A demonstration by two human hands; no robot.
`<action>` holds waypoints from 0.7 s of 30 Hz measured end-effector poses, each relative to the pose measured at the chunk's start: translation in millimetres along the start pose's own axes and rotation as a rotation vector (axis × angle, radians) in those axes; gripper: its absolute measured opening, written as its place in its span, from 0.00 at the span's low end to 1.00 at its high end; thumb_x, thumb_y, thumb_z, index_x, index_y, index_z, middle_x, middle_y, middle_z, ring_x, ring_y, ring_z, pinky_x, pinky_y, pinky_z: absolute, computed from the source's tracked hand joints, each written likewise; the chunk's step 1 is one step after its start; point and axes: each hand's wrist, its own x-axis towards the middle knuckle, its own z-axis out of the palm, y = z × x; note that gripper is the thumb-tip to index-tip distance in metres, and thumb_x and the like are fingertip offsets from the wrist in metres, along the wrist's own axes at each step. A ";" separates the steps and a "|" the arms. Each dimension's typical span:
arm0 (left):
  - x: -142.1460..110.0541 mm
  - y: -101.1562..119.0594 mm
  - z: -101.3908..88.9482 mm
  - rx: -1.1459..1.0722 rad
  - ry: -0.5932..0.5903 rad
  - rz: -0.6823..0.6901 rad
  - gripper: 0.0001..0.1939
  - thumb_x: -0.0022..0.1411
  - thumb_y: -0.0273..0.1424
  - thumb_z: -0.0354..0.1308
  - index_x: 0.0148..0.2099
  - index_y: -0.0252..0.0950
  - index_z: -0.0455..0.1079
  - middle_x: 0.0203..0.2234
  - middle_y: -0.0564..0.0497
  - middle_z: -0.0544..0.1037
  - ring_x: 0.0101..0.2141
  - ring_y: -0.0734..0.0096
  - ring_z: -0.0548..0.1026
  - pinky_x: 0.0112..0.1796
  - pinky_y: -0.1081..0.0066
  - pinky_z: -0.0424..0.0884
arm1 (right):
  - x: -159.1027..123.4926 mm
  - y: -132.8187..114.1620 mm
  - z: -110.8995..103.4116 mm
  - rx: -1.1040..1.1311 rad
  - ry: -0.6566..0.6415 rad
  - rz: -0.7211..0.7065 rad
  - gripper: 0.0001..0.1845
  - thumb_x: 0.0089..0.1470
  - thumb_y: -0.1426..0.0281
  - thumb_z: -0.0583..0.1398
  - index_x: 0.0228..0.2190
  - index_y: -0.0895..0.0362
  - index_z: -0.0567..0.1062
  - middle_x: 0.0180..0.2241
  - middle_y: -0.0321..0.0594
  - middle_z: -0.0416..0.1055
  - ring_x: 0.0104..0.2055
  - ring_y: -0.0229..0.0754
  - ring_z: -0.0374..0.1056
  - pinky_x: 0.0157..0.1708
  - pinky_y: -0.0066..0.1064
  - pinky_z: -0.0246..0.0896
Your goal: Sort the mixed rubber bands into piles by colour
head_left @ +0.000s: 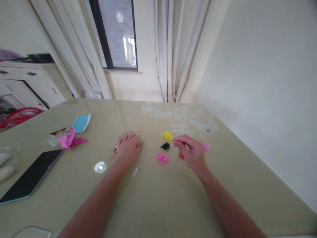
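Observation:
My left hand (128, 147) lies palm down with its fingers spread, over a loose scatter of small, mixed-colour rubber bands (127, 134). Most of that scatter is hidden beneath it. My right hand (192, 152) has its thumb and index finger pinched together at the right edge of a yellow heap of bands (167, 136); whatever is between the tips is too small to make out. Just below sit a black heap (165, 146) and a pink heap (163, 158). A red heap (181, 155) is partly covered by the right hand. Beyond its knuckles lies a light pink heap (206, 146).
To the left are a pink folded-paper bird (70, 140), a blue face mask (81, 123) and a dark tablet (32, 175). A shiny round spot (100, 167) shows near my left forearm. A wall (267, 82) runs along the table's right side.

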 end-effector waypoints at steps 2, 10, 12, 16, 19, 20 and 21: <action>1.8 -1.9 3.9 0.025 -0.041 0.001 0.17 0.74 0.37 0.56 0.59 0.40 0.78 0.60 0.40 0.79 0.59 0.41 0.74 0.58 0.45 0.67 | 6.7 13.4 -3.2 -0.124 0.005 0.042 0.08 0.66 0.68 0.65 0.36 0.54 0.85 0.31 0.39 0.82 0.30 0.41 0.73 0.32 0.31 0.66; 11.0 -3.1 5.4 -0.078 -0.050 -0.012 0.16 0.74 0.29 0.52 0.54 0.40 0.80 0.53 0.42 0.84 0.54 0.49 0.79 0.58 0.51 0.66 | 47.9 57.5 23.9 -0.739 -0.321 0.245 0.10 0.66 0.71 0.63 0.37 0.52 0.87 0.41 0.45 0.85 0.41 0.50 0.79 0.38 0.35 0.65; 11.5 -2.8 5.9 -0.109 -0.030 -0.015 0.18 0.73 0.27 0.52 0.57 0.40 0.79 0.53 0.42 0.84 0.54 0.49 0.79 0.58 0.51 0.67 | 52.1 62.4 33.0 -0.759 -0.332 0.247 0.11 0.65 0.72 0.64 0.33 0.52 0.87 0.39 0.46 0.85 0.40 0.52 0.79 0.36 0.35 0.64; 12.4 -3.1 5.7 -0.177 -0.008 0.010 0.16 0.73 0.27 0.52 0.51 0.38 0.82 0.50 0.41 0.85 0.51 0.50 0.81 0.55 0.53 0.71 | 46.4 63.8 30.9 -0.774 -0.322 0.239 0.12 0.66 0.72 0.63 0.33 0.53 0.87 0.39 0.47 0.85 0.40 0.52 0.79 0.36 0.35 0.64; 13.1 -3.0 2.8 -0.257 0.072 0.019 0.14 0.72 0.29 0.54 0.46 0.38 0.83 0.47 0.42 0.85 0.49 0.51 0.81 0.53 0.54 0.73 | 31.0 59.0 15.7 -0.753 -0.266 0.225 0.13 0.69 0.69 0.60 0.40 0.52 0.87 0.43 0.45 0.85 0.42 0.51 0.79 0.39 0.36 0.66; 13.3 -2.6 1.4 -0.303 0.107 0.023 0.13 0.72 0.29 0.54 0.46 0.39 0.83 0.47 0.42 0.85 0.48 0.51 0.82 0.52 0.55 0.74 | 24.7 56.8 10.8 -0.722 -0.235 0.209 0.14 0.70 0.69 0.59 0.41 0.51 0.86 0.43 0.45 0.84 0.43 0.50 0.79 0.40 0.36 0.67; 13.3 -1.8 0.0 -0.360 0.138 0.029 0.13 0.72 0.29 0.55 0.46 0.39 0.82 0.46 0.42 0.85 0.48 0.52 0.82 0.52 0.56 0.74 | 18.3 54.5 7.0 -0.673 -0.195 0.186 0.14 0.70 0.68 0.58 0.41 0.52 0.86 0.43 0.44 0.84 0.42 0.50 0.79 0.41 0.37 0.68</action>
